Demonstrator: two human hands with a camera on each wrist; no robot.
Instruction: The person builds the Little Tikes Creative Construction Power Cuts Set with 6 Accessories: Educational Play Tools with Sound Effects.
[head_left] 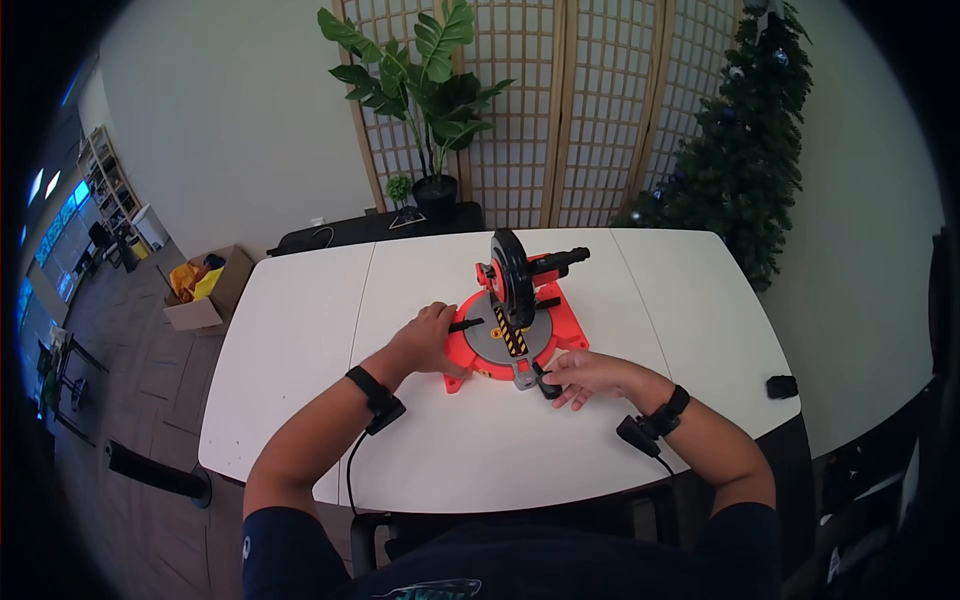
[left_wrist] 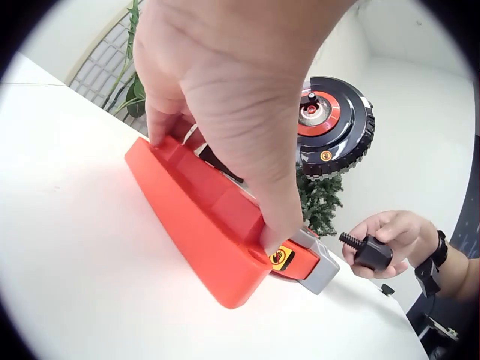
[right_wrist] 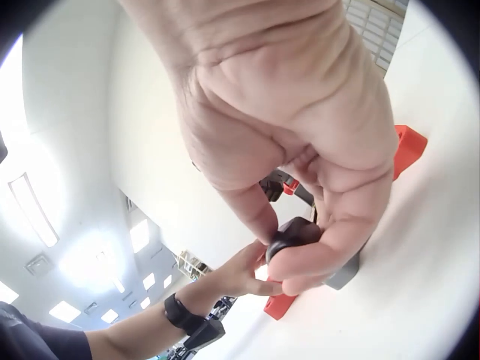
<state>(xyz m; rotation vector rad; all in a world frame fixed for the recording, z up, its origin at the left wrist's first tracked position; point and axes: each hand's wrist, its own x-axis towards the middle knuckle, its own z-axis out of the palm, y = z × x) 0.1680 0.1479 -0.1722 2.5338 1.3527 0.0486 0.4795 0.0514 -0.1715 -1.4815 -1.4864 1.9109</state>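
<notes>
1. Across the white tabletop (head_left: 280,340), set back from the near edge and roughly midway between the left and right edges, we have what looks like a toy saw (head_left: 518,300), upright.
2. Its red base (head_left: 567,322) lies flat on the tabletop. The round grey turntable (head_left: 480,347) sits in it, so we judge the main body to be assembled.
3. Above that stands the black disc (head_left: 510,265), with a black handle (head_left: 560,261) behind it; both look fitted.
4. Our left hand (head_left: 425,340) grasps the end of the base towards the tabletop's left edge, thumb at the near corner and fingers over the far one; it seems to be steadying the piece.
5. Our right hand (head_left: 587,375), between the base and the tabletop's near edge, has thumb and fingers pinching the black knob listed below.
6. Right by the tabletop's right edge lies a small black object (head_left: 782,387), untouched.
7. At the base's near side a grey tab (head_left: 524,379) juts out with no knob on it.
8. That black knob (left_wrist: 373,253) is off the saw, near the tab.
9. Its threaded shaft (left_wrist: 350,241) points towards the tab but stays clear of it; fitting it there appears to be what is left.
</notes>
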